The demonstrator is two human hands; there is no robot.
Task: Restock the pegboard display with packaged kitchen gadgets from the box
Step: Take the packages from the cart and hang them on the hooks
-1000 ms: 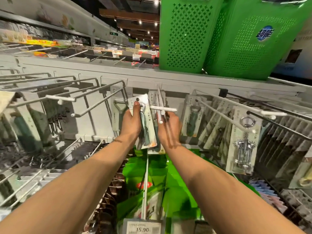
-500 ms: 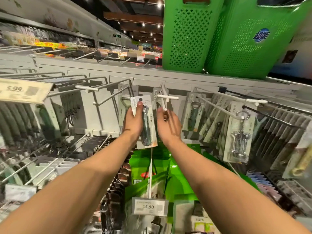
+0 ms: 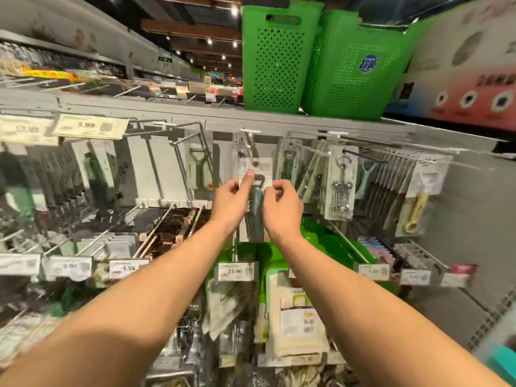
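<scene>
Here, left hand [image 3: 231, 203] and right hand [image 3: 282, 209] pinching carded gadget [image 3: 255, 219], 5.99 tag [image 3: 89, 125], 15.90 tag [image 3: 235, 271], 超能 basket [image 3: 354, 82].

The carded gadget [image 3: 255, 170] is now being pinched from both sides instead of by the left hand [image 3: 230, 201] alone. The right hand [image 3: 283, 210] is being brought down from the peg [image 3: 250, 131] at the card's 12 o'clock onto its 3 o'clock edge.

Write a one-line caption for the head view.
Left hand and right hand hold a packaged green-handled gadget at a pegboard hook, between a hanging peeler and corkscrew.
</scene>
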